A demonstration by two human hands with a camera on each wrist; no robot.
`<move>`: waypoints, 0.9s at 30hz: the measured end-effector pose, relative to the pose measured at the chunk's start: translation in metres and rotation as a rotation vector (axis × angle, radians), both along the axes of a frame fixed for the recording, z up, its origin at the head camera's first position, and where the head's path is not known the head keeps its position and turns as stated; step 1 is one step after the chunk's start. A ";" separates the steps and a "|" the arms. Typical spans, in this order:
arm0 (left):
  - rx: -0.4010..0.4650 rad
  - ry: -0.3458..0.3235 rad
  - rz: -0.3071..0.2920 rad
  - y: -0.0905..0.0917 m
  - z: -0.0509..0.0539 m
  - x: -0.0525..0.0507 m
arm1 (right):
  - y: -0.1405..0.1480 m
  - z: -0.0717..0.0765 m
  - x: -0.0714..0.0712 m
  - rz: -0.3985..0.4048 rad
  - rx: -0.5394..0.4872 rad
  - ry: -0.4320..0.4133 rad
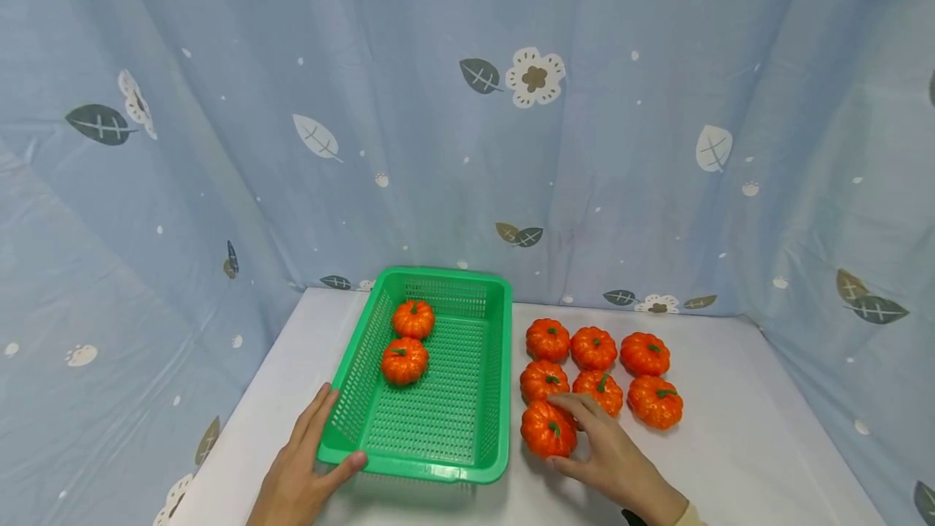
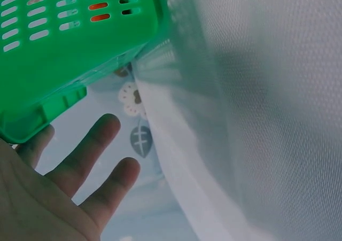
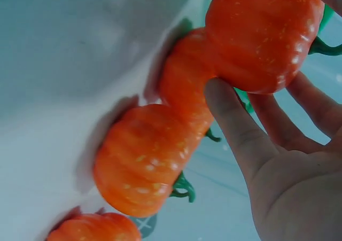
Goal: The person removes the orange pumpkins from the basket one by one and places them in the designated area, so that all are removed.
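Observation:
My right hand (image 1: 609, 457) grips a small orange-red pumpkin (image 1: 546, 428) with a green stem, thumb on the near side and fingers on the far side. In the right wrist view, this pumpkin (image 3: 262, 38) is between the thumb and fingers; whether it touches the table cannot be told. My left hand (image 1: 295, 465) rests at the near left corner of a green plastic basket (image 1: 504, 380), its thumb over the front rim. Its other fingers (image 2: 88, 150) look straight and spread in the left wrist view. Inside the basket, two pumpkins lie along the left side, one pumpkin (image 1: 405, 361) nearer me.
Right of the basket, several more pumpkins stand close together in rows, among them a far right pumpkin (image 1: 645, 354) and a near right pumpkin (image 1: 655, 402). They sit on a white table (image 1: 760, 428). A blue patterned curtain (image 1: 409, 144) hangs behind and at both sides.

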State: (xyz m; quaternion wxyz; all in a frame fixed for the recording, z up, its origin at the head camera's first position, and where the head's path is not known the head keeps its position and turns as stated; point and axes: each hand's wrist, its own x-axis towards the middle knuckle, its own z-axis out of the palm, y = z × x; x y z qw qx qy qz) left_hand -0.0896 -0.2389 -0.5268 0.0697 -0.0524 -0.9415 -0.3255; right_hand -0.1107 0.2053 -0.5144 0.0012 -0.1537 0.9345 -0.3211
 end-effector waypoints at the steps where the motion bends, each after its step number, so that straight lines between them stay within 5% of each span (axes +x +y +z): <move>1: 0.001 0.000 0.000 0.000 0.000 0.000 | 0.000 -0.002 0.000 0.000 0.009 0.000; 27: 0.005 0.000 0.014 0.001 0.000 -0.001 | 0.000 -0.015 -0.002 -0.004 0.048 -0.096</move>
